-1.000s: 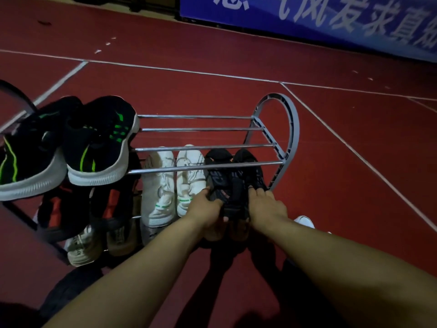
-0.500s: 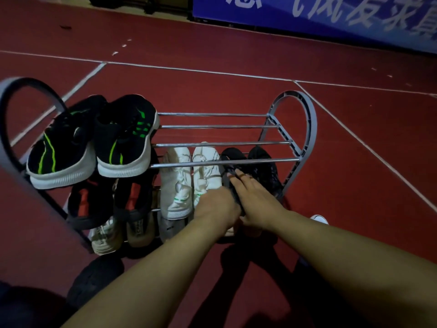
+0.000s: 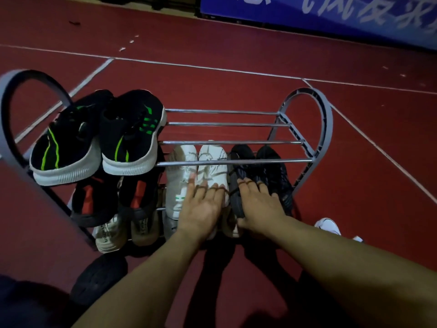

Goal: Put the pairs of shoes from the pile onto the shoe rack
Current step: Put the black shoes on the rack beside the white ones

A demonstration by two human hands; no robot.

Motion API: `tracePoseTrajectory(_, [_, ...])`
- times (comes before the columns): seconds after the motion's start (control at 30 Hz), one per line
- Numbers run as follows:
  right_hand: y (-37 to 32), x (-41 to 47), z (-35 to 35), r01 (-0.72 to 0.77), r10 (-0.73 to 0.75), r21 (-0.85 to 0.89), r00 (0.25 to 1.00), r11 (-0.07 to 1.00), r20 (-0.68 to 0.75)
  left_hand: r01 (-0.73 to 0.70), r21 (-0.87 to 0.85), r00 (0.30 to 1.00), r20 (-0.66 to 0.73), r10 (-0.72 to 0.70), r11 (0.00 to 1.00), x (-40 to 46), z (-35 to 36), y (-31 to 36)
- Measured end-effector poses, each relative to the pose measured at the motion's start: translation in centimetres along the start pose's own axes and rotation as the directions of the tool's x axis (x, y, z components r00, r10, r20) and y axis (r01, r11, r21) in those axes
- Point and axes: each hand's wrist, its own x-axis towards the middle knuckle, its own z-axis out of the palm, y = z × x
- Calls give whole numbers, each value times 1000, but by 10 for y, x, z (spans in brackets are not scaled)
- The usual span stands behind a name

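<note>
On the rack's middle tier, black pair toes-away, lengthwise front-to-back, under spread left hand and right hand.

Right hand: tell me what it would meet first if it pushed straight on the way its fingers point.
The right hand lies flat, fingers pointing away into the middle shelf. Straight on, it would probably meet the black pair of shoes first; it looks to be at their uppers now, though depth is unclear.

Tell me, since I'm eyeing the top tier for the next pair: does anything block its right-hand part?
Nothing visible does. The top tier's bars lie bare to the right of the black-and-green sneakers, which fill only the left end. Both the left hand and the right hand rest lower, on the middle-tier shoes.
</note>
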Motion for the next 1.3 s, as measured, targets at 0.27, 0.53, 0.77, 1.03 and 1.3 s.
tracePoseTrajectory(0.27, [-27,17,-7,-151,149,26,987,988,66,119,-115,984,-122,-133,986,-11,1,-24])
tracePoseTrajectory(0.53, [-46,36,-10,-179,186,-78,977,981,102,131,-107,989,-53,-137,986,-14,2,-22])
tracePoseTrajectory(0.77, [-27,35,-17,-71,80,-59,984,996,159,140,-107,990,-9,-141,984,-15,-1,-13])
tracePoseTrajectory(1.03, [-26,32,-4,-52,49,25,990,998,132,175,-155,985,39,-171,972,-5,-7,-5])
tracePoseTrajectory(1.3, [-18,19,-24,-313,282,128,936,941,210,108,-116,987,135,-92,987,-11,-5,-4])
